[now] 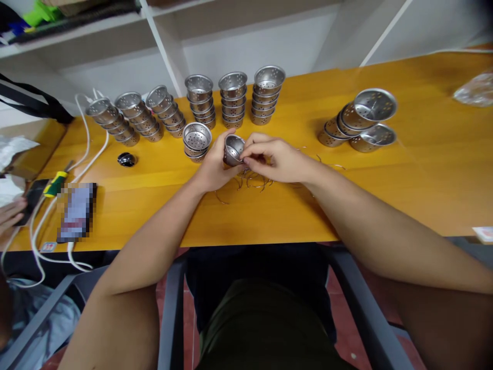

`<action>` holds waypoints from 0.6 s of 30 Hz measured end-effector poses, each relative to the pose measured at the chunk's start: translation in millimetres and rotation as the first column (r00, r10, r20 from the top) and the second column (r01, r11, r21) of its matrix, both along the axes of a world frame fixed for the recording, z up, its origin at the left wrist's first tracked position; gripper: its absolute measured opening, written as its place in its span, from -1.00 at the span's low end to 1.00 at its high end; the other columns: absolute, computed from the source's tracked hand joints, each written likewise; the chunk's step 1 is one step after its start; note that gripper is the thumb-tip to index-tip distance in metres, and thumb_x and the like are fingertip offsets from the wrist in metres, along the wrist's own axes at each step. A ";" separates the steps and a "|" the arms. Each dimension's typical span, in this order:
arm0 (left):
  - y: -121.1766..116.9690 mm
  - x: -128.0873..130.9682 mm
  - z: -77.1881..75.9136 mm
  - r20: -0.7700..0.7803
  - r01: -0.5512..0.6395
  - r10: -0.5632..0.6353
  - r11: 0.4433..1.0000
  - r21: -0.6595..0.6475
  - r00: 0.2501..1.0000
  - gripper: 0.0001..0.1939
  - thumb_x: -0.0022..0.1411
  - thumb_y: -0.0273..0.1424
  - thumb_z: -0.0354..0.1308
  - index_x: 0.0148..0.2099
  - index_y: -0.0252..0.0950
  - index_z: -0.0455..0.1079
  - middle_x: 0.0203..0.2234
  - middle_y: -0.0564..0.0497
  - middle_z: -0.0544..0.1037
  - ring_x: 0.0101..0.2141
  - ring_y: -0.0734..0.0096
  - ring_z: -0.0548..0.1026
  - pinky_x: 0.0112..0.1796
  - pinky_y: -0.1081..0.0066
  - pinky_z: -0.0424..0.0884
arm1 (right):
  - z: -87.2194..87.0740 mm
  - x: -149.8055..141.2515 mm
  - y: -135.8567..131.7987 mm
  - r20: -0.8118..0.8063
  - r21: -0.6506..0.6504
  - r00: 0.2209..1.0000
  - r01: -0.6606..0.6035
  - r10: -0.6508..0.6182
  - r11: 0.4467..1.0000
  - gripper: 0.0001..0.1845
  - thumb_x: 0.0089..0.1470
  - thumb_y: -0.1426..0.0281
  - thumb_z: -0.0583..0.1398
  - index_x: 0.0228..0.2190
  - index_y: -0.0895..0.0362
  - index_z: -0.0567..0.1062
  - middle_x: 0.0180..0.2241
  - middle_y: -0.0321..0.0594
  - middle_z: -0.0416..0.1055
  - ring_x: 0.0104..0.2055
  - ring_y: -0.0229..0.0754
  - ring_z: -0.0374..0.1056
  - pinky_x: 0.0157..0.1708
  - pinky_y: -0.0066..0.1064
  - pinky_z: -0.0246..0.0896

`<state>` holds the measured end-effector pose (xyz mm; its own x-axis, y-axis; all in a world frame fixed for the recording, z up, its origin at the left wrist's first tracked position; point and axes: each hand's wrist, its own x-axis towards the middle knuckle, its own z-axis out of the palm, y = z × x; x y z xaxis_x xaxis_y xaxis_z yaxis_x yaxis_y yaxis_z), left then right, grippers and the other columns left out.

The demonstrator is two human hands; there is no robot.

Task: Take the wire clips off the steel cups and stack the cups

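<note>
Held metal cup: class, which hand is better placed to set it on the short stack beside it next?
Probably the left hand: it grips the cup and sits beside the short stack, while the right hand is farther away.

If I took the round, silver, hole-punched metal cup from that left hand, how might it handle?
The cup should feel light, being full of holes. It looks stiff: metal, with a neat round rim. On its side, that round body might roll.
</note>
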<state>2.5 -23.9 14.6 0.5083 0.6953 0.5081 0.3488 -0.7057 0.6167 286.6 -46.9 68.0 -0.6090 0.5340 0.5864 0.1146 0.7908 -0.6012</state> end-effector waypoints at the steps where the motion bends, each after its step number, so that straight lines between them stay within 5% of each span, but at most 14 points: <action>1: -1.1 0.1 1.7 -0.010 0.009 -0.009 1.000 0.008 1.000 0.06 0.54 -0.09 0.63 0.79 -0.16 0.15 0.57 -0.33 0.58 0.56 -0.28 0.63 0.62 -0.19 0.56 | 2.1 1.4 -0.3 0.027 0.017 1.000 -0.009 0.008 1.000 -0.83 0.66 0.26 0.38 -0.05 0.02 0.78 -0.07 -0.16 0.58 -0.11 -0.09 0.51 -0.05 -0.21 0.49; 10: 5.6 -3.2 2.7 -0.039 0.039 -0.036 0.997 0.070 0.999 0.05 0.58 0.05 0.59 0.80 -0.07 0.12 0.65 -0.30 0.49 0.67 -0.30 0.50 0.72 -0.21 0.42 | -1.5 -6.8 -4.3 -0.072 -0.009 0.995 0.069 -0.070 0.998 -0.68 0.65 0.06 0.43 -0.11 0.01 0.78 -0.08 -0.11 0.66 -0.04 0.01 0.57 0.08 -0.09 0.57; 18: 1.1 1.9 -6.0 0.062 0.020 -0.019 1.000 -0.012 0.998 0.05 0.52 0.25 0.58 0.69 -0.12 0.21 0.45 -0.31 0.62 0.44 -0.24 0.70 0.51 -0.15 0.66 | 27.6 11.0 -10.5 -0.213 -0.338 0.973 0.007 -0.084 0.941 -0.39 0.38 -0.33 0.58 -0.23 -0.05 0.82 -0.21 -0.10 0.69 -0.23 -0.01 0.55 -0.22 -0.10 0.62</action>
<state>4.4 -22.9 8.6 0.4900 0.6919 0.5303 0.2960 -0.7042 0.6453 297.6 -57.4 95.6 -0.4545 0.7457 0.4871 -0.0205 0.5380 -0.8427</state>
